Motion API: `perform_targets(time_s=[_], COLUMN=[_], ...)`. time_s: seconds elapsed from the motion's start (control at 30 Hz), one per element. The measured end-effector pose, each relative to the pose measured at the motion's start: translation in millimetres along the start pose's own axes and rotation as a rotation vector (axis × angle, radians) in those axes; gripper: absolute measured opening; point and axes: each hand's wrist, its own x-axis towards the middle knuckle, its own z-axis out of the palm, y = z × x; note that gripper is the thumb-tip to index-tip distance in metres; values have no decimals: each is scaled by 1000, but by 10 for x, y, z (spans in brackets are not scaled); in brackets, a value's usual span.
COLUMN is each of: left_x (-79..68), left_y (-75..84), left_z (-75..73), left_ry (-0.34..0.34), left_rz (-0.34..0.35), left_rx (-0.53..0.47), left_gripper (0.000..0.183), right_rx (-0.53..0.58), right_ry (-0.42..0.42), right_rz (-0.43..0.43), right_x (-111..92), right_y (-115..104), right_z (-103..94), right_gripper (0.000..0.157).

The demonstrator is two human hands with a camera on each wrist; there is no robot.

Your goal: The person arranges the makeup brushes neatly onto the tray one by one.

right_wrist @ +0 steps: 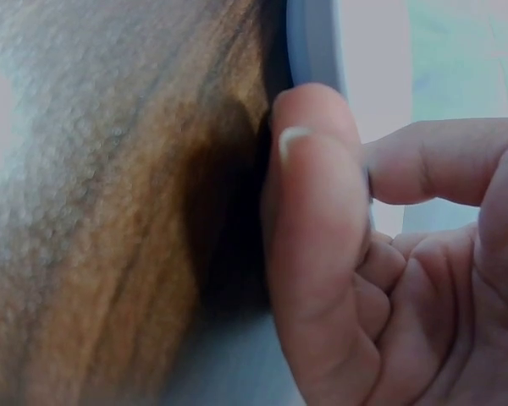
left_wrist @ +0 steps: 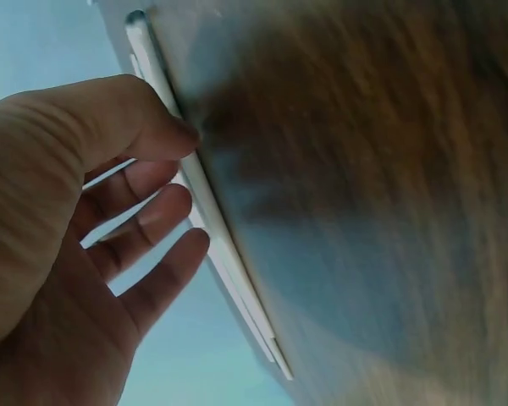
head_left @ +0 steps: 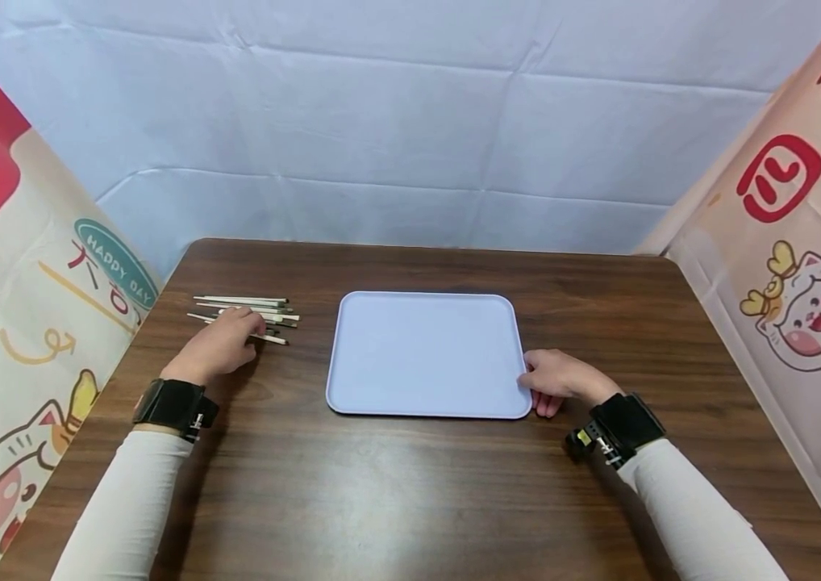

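Observation:
Several thin pale sticks (head_left: 247, 300), some with dark ends, lie in a loose bunch on the left of the table. Over the near side of this bunch is my left hand (head_left: 222, 343), its fingers loosely bent. In the left wrist view, the thumb tip overlaps a pale stick (left_wrist: 220, 228) and the other fingertips are spread along its far side; the index finger is mostly hidden. A shallow white rectangular tray (head_left: 425, 355) lies flat near the middle. My right hand (head_left: 559, 378) grips its right rim, thumb above and fingers curled beneath the edge.
The brown wood-grain table (head_left: 381, 500) ends at a pale hanging cloth (head_left: 396, 145) behind. Printed cloths stand along the left (head_left: 33, 387) and right (head_left: 781, 266) sides. Each wrist wears a black strap with a small device.

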Motion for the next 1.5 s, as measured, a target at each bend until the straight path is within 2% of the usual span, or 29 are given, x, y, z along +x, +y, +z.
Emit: perform_targets(time_s=[0.17, 0.37, 0.57, 0.73, 0.87, 1.03, 1.23, 1.37, 1.5], left_x=[22, 41, 49, 50, 49, 31, -9, 27, 125], left_y=[-43, -74, -115, -145, -146, -133, -52, 75, 222], left_z=[18, 10, -13, -46, -82, -71, -61, -100, -142], left_ry=[7, -23, -58, -104, -152, -173, -191, -139, -92], left_rz=[-4, -16, 9, 30, 22, 4, -53, -25, 2], left_rx=[-9, -3, 1, -35, -79, -119, -140, -171, -181], left_gripper=[19, 17, 15, 7, 4, 5, 4, 4, 7], right_rx=[7, 10, 10, 4, 5, 1, -7, 1, 10], right_ry=[0, 4, -5, -16, -17, -17, -22, -27, -33], right_rz=[-1, 4, -9, -10, -1, -3, -13, -12, -9], right_x=[-9, -6, -2, -4, -5, -7, -2, -2, 1], right_y=[2, 5, 9, -1, -4, -2, 1, 4, 4], right_z=[0, 2, -4, -13, -21, -27, -35, -41, -44], right_gripper=[8, 8, 8, 9, 10, 9, 10, 10, 10])
